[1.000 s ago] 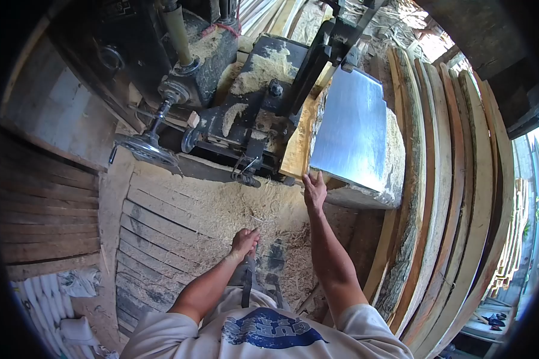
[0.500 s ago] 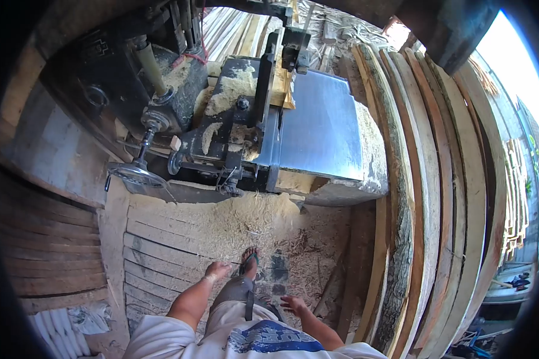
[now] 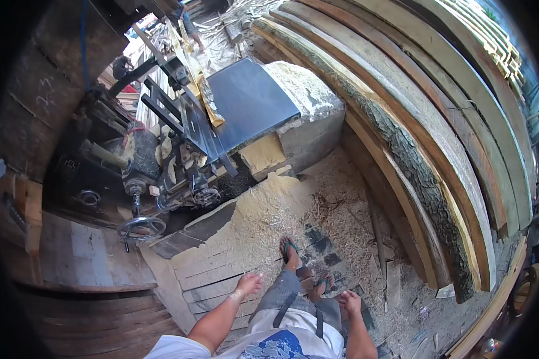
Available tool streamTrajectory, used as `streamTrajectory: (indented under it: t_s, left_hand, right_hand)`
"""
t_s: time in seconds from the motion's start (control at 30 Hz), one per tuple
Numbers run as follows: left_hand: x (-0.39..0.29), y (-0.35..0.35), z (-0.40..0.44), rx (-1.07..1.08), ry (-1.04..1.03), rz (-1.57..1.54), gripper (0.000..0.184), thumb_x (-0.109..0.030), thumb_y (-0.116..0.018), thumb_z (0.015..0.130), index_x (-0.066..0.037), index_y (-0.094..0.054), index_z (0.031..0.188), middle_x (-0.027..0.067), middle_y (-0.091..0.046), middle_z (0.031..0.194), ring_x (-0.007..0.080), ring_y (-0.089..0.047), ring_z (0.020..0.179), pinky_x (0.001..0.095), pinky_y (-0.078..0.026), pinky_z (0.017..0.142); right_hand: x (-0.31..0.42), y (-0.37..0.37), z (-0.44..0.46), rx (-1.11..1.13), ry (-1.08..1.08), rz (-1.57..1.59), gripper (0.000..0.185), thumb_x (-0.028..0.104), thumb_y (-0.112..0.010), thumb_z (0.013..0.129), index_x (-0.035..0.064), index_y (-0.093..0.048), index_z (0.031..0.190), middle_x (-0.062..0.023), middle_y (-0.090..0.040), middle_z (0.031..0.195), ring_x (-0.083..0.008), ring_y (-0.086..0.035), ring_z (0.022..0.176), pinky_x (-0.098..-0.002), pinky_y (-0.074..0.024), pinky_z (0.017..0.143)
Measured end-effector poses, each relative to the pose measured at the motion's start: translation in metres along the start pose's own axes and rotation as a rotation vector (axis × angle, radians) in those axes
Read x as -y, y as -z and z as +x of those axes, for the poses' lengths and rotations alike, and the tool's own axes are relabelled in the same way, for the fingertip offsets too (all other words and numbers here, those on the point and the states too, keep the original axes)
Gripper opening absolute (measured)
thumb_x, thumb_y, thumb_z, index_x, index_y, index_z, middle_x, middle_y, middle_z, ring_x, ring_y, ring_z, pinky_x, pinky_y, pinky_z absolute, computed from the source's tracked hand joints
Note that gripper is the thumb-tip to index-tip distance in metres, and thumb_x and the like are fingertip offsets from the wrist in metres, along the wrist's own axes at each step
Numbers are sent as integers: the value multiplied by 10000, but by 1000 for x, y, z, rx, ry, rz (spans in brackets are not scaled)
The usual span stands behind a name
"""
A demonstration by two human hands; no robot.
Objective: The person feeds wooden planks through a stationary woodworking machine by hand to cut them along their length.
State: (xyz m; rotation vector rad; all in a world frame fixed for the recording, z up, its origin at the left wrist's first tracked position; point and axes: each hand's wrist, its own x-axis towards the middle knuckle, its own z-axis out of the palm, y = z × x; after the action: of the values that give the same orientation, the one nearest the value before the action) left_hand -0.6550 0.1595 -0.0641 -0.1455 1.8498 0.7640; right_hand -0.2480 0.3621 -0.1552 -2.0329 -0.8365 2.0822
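My left hand (image 3: 250,284) hangs over the sawdust-strewn floor, its fingers loosely bent and nothing visible in them. On the other side of my body, my right hand (image 3: 350,301) is low beside my thigh, fingers a little curled and apart, with no object showing. Ahead stands a large band-saw-like machine with a flat metal table (image 3: 251,102). A narrow piece of wood (image 3: 211,106) with a rough yellowish end rests along the table's left side, by the dark metal fence (image 3: 191,122). A chromed handwheel (image 3: 141,227) projects at the machine's front left. Neither hand touches the machine.
Long thick planks (image 3: 377,113), one with bark (image 3: 410,161), lean in a row on the right. Sawdust (image 3: 263,206) is heaped before the machine over floor slats (image 3: 206,281). Behind the machine, a person's legs (image 3: 191,33) stand among wood scraps.
My view has swung right and tilted, so the machine sits further left and more planks show. My right hand has drawn in, its fingers less spread. A person's legs have come into view behind.
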Motion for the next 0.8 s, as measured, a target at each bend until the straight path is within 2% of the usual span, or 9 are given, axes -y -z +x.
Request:
streamTrajectory:
  t_s: [0.23, 0.3, 0.43, 0.47, 0.53, 0.6, 0.7, 0.73, 0.8]
  left_hand:
    - [-199, 27, 48, -229, -377, -507, 676, -644, -674, 831, -76, -548, 1176, 72, -639, 1046, 225, -649, 935, 390, -546, 754]
    - [-244, 20, 52, -354, -434, -408, 584, -608, -662, 859, -72, -575, 1071, 55, -634, 964, 183, -641, 835, 390, -521, 666]
    - [-183, -98, 39, -574, -281, -237, 565, -533, -662, 883, 30, -618, 908, 140, -660, 757, 260, -665, 707, 435, -508, 656]
    - [-136, -143, 31, -457, -364, -447, 563, -519, -658, 893, 41, -609, 931, 155, -675, 762, 283, -660, 662, 443, -504, 657]
    - [-73, -219, -27, -446, -460, -264, 601, -508, -665, 887, 41, -562, 1108, 158, -686, 812, 310, -691, 815, 435, -510, 740]
    - [-12, -263, -77, -66, -541, 23, 598, -471, -676, 889, 32, -559, 1190, 175, -697, 986, 292, -669, 963, 402, -487, 882]
    - [9, -248, -84, 1288, -670, 485, 488, -339, -653, 926, -8, -581, 1277, 128, -720, 1055, 228, -644, 1012, 357, -459, 949]
    - [0, -229, -67, 1377, -547, 774, 383, -286, -639, 932, -42, -648, 1227, 84, -728, 1062, 203, -652, 995, 354, -467, 943]
    - [0, -194, -19, 701, -572, 618, 364, -372, -646, 918, -53, -727, 1074, 62, -734, 985, 192, -666, 936, 340, -497, 883]
  right_hand:
    - [-17, 6, -67, 54, 215, -243, 424, 146, -711, 876, -45, -617, 1243, -130, -701, 1042, -190, -680, 853, -306, -567, 746]
    - [14, 5, -70, 28, 373, -362, 427, 143, -708, 880, -47, -613, 1251, -137, -699, 1067, -189, -678, 907, -301, -554, 809]
    - [139, -53, -96, 14, 619, -248, 432, 186, -700, 904, -49, -611, 1255, -128, -698, 1103, -157, -655, 995, -292, -519, 889]
    - [175, -77, -112, 35, 668, -305, 460, 224, -709, 900, -49, -610, 1257, -148, -697, 1112, -191, -659, 1015, -317, -517, 904]
    - [227, -130, -118, 47, 878, -552, 593, 311, -741, 866, -41, -565, 1309, -192, -669, 1171, -277, -655, 1060, -376, -516, 924]
    - [232, -167, -123, -11, 1042, -937, 831, 402, -787, 797, -17, -434, 1421, -233, -611, 1248, -375, -627, 1095, -436, -516, 926]
    - [202, -160, -124, -76, 835, -1196, 969, 345, -808, 728, 12, -285, 1473, -255, -562, 1251, -446, -596, 1076, -497, -517, 889]
    - [186, -134, -126, -117, 714, -1166, 896, 282, -788, 736, 8, -314, 1445, -261, -578, 1211, -456, -602, 1054, -510, -515, 886]
    - [157, -71, -140, -107, 661, -1157, 751, 189, -725, 729, 45, -381, 1380, -272, -593, 1190, -463, -610, 1039, -526, -517, 857]
